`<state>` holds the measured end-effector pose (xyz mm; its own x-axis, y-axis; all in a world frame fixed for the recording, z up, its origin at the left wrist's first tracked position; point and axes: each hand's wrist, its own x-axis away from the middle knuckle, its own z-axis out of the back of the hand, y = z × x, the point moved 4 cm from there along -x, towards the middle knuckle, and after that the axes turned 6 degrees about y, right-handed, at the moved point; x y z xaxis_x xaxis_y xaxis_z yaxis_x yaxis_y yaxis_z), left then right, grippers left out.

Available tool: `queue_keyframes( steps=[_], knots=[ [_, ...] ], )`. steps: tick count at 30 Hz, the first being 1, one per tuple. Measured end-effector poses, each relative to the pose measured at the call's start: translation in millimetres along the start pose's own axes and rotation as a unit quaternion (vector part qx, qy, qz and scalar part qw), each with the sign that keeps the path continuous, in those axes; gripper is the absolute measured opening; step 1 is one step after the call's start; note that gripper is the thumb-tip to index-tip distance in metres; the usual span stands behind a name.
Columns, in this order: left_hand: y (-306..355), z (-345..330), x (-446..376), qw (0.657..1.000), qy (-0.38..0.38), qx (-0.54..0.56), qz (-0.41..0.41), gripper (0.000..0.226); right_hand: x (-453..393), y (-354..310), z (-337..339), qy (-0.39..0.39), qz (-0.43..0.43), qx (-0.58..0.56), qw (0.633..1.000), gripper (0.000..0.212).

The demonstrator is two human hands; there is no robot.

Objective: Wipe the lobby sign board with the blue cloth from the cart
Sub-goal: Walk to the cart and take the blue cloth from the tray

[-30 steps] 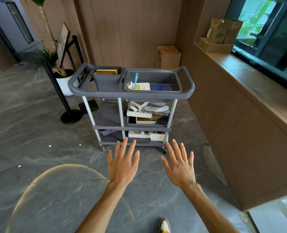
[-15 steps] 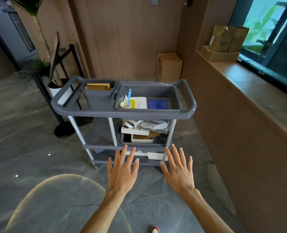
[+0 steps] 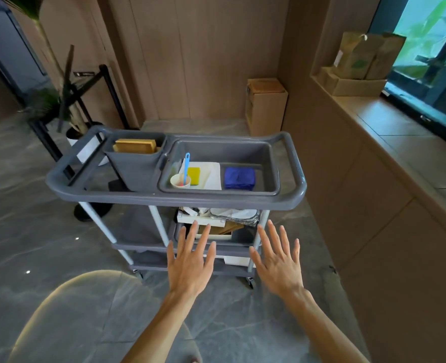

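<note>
Reaching has not begun yet: in the head view, the left hand (image 3: pixel 190 260) and the right hand (image 3: pixel 278 263) are both held out in front of the body, palms down, fingers spread wide, and they carry nothing. They hover over the floor (image 3: pixel 46 244), in front of the lower shelves of the grey cart (image 3: pixel 174 197), without touching it.

The blue cloth (image 3: pixel 239 178) lies folded in the right part of the tray (image 3: pixel 271 163) on the top level of the cart. Just beside it to the left is a white sheet with a yellow sponge (image 3: pixel 193 175) and a small white cup (image 3: pixel 180 181) holding a blue-handled tool. A deeper bin (image 3: pixel 135 166) with something tan inside sits at the left of the tray.

The sign board (image 3: pixel 66 85) seems to be the dark panel seen edge-on on a black stand behind the cart at the left, next to a potted plant; its face is not visible from here.

I judge that the step in hand is the approach to the cart, so the task is at its very start. The next move asks for the right hand, which is nearer to the cloth, to go up and forward over the front rim, come down into the tray and close on the cloth without knocking the cup. After that the person must walk around the cart to the board.
</note>
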<state>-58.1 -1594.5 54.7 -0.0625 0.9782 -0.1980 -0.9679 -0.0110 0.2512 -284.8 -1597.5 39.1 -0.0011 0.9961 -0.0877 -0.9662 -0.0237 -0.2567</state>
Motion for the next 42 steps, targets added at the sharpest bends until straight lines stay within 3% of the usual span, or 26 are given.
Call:
queue_keyframes(
  steps=[11,17,27,42],
  knots=[
    [5,-34,-135,1.000,-0.007,0.021,-0.012,0.064,-134,-4,-17,0.005,0.010,0.011,1.000,0.067],
    [0,-56,-218,0.999,0.003,0.023,-0.023,0.054,-210,-8,-32,0.007,-0.003,0.017,1.000,0.068],
    [-1,-87,-310,0.997,-0.013,0.018,-0.072,0.066,-294,5,-46,-0.003,-0.038,-0.001,0.999,0.066],
    [35,-158,-417,0.998,-0.061,0.017,-0.023,0.059,-416,59,-76,-0.065,-0.031,-0.006,0.997,0.074]
  ],
)
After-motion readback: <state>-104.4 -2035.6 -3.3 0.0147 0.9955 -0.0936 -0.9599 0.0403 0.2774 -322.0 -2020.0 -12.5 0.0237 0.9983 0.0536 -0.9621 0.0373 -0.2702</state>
